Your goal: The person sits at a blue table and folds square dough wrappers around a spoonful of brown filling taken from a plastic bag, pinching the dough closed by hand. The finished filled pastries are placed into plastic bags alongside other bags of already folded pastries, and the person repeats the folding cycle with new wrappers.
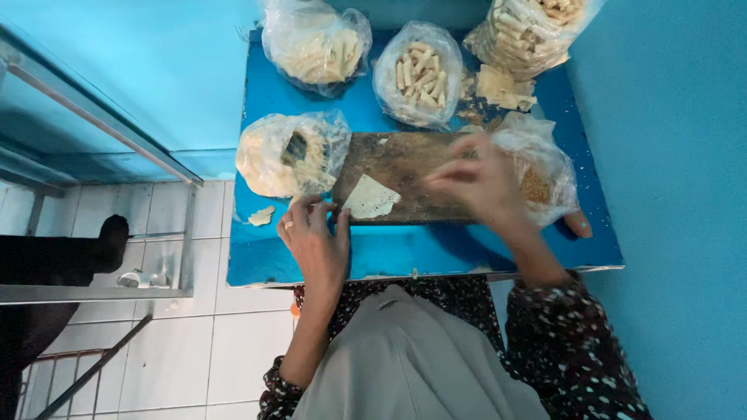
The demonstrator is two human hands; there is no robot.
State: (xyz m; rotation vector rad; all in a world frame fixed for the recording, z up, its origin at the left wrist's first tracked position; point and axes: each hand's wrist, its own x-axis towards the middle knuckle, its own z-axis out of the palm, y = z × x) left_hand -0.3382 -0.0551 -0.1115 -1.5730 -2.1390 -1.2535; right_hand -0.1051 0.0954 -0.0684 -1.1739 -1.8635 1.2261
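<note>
A pale pastry sheet (370, 198) lies on a dark wooden board (405, 167) on the blue table (397, 250). My left hand (315, 233), with a ring on one finger, rests at the board's near left corner, fingertips touching the sheet's edge. My right hand (478, 180) is blurred over the board's right end, next to an open plastic bag of brown filling (537, 175); I cannot tell whether it holds anything. A bag of flat pastry sheets (289, 154) sits left of the board.
At the table's far side stand three plastic bags: folded pastries (315, 43), rolled sticks (419, 74) and more rolls (533, 27). A pastry scrap (261, 215) lies near the left edge. Blue walls close in on the right and back; tiled floor and a metal frame (93, 117) lie left.
</note>
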